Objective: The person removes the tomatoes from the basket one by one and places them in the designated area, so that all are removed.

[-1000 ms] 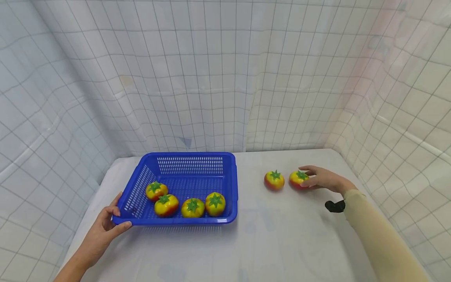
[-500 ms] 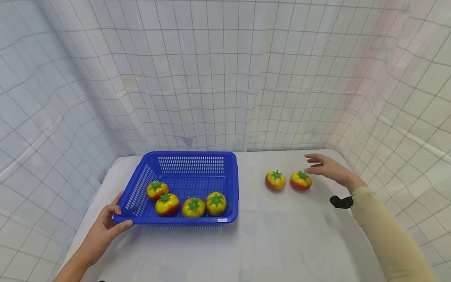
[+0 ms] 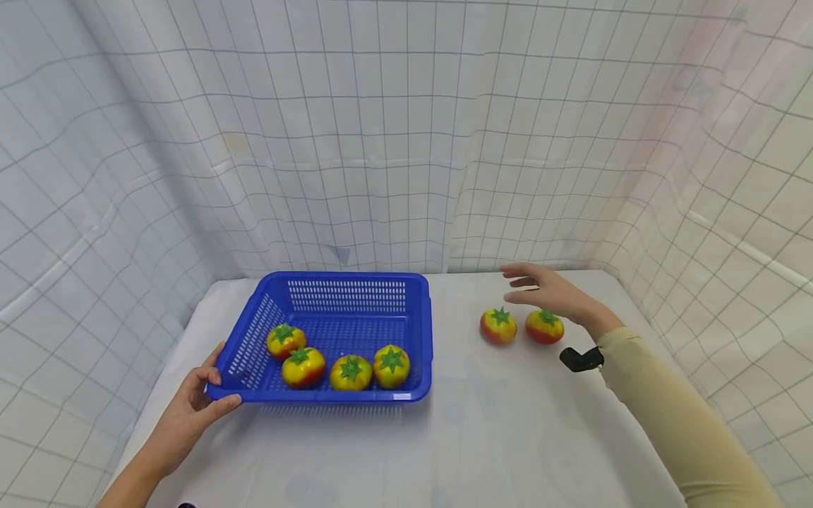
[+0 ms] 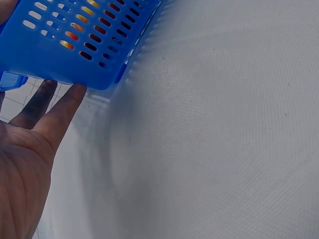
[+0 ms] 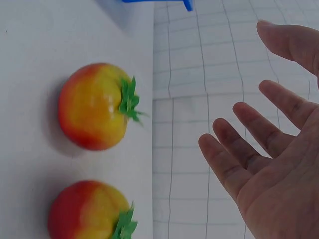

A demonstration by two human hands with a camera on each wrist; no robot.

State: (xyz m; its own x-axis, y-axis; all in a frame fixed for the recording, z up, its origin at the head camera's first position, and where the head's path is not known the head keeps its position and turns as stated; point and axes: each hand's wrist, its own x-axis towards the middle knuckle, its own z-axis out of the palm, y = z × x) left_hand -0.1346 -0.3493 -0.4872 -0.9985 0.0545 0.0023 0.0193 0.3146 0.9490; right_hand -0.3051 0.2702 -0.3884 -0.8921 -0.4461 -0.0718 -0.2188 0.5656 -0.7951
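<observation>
A blue plastic basket stands on the left of the table, with several red-and-yellow tomatoes with green leafy tops inside it. My left hand holds the basket's front left corner, thumb at the front rim and fingers at the side; the left wrist view shows fingertips against the basket's wall. Two more tomatoes sit side by side to the right, a nearer-to-basket tomato and a right tomato. Above and behind them hovers my right hand, fingers spread and holding nothing, as the right wrist view confirms.
White table under everything, with white grid-patterned curtains at the back and both sides. A black strap piece sticks out at the right wrist. A small dark object shows at the bottom edge.
My right hand has come off the right tomato, risen, and moved left to above the two tomatoes. Both stay on the table. The left hand keeps its hold on the basket.
</observation>
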